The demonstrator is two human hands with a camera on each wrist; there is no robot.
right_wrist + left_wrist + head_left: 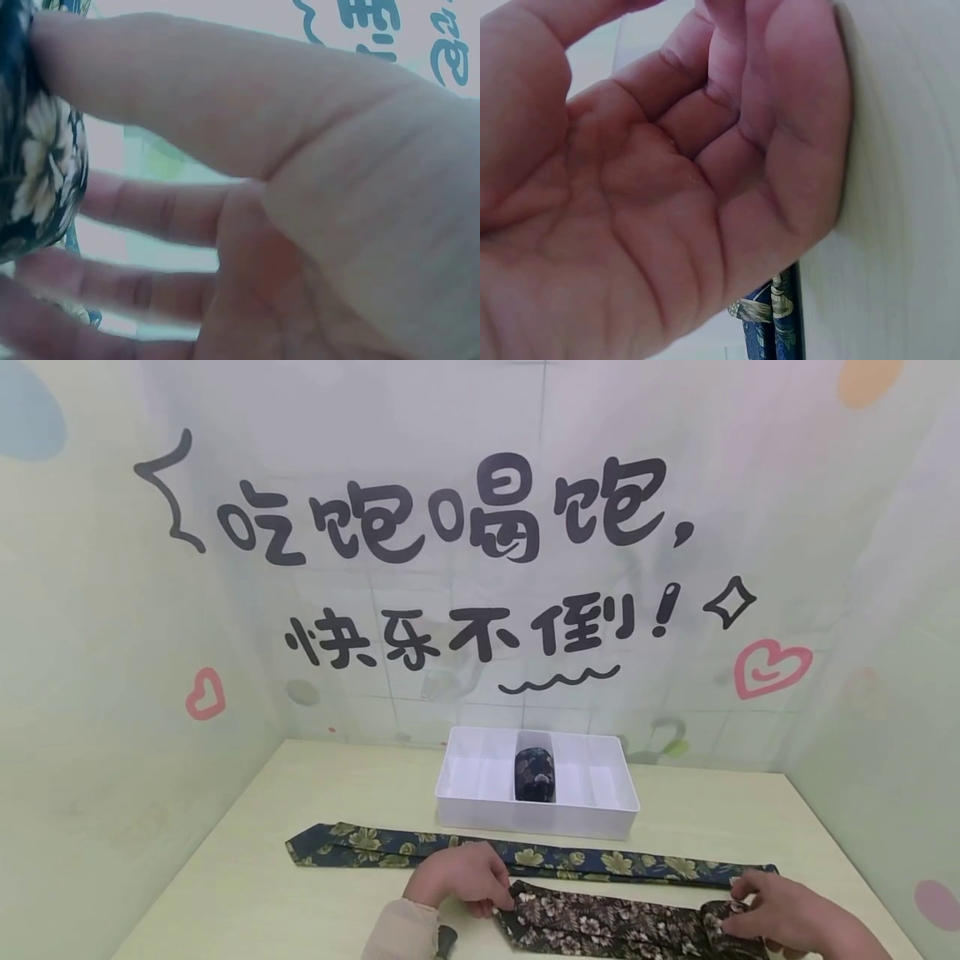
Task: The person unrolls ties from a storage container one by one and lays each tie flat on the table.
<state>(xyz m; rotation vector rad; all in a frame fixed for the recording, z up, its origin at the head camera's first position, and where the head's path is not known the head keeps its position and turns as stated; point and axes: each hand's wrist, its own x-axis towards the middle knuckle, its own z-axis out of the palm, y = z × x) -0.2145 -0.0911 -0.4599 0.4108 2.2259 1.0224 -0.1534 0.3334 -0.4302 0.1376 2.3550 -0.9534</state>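
Note:
A dark brown necktie (607, 920) with pale pink flowers lies across the front of the table, its right end wound into a roll. At its left tip my left hand (467, 875) pinches the fabric; in the left wrist view the palm shows, fingertips out of frame. My right hand (798, 914) grips the rolled end between thumb and fingers. That roll (45, 169) fills the left edge of the right wrist view, the thumb pressed on it. Just behind, a navy necktie (416, 850) with yellow-green flowers stretches out lengthwise, folded double, close to both hands.
A white divided box (536, 818) stands at the back of the table (247, 860). One of its middle compartments holds a rolled dark floral necktie (534, 775). A small dark object (446, 941) shows beside the left sleeve. Printed curtains enclose the back and sides.

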